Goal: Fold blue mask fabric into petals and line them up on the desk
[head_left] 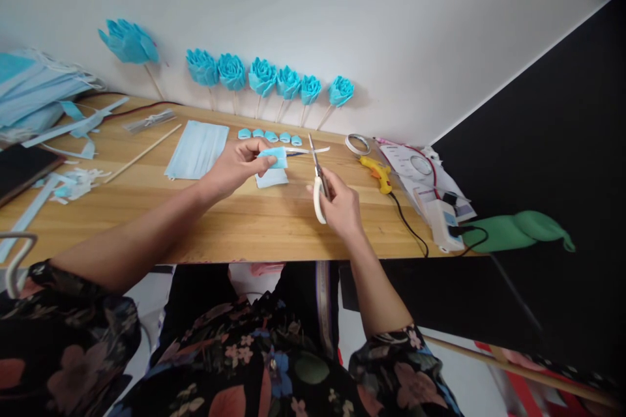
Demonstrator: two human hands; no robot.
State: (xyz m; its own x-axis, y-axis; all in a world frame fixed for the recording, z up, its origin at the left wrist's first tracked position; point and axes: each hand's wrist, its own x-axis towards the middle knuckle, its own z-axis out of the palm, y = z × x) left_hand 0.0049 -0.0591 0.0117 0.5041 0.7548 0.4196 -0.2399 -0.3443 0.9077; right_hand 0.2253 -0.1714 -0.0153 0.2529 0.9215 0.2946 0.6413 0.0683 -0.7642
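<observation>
Between the thumb and fingers of my left hand (pixel 244 161) is a small blue piece of mask fabric (pixel 278 157), raised above the table. A pale fabric piece (pixel 272 178) lies just below it. My right hand (pixel 341 203) grips white-handled scissors (pixel 319 190) by the handles, blades pointing away from me and apart from the held piece. A thin white strip (pixel 320 150) shows beside the blades. Past my left hand sits a row of several small folded blue pieces (pixel 270 136). A flat blue mask sheet (pixel 199 148) lies to the left.
Several blue fabric flowers (pixel 263 77) on sticks lean against the wall. At right are a tape roll (pixel 357 144), a yellow glue gun (pixel 376 173) with a cord, papers and a power strip (pixel 445 225). Piled masks (pixel 39 94), a wooden stick (pixel 143 154) and scraps (pixel 78 184) lie left.
</observation>
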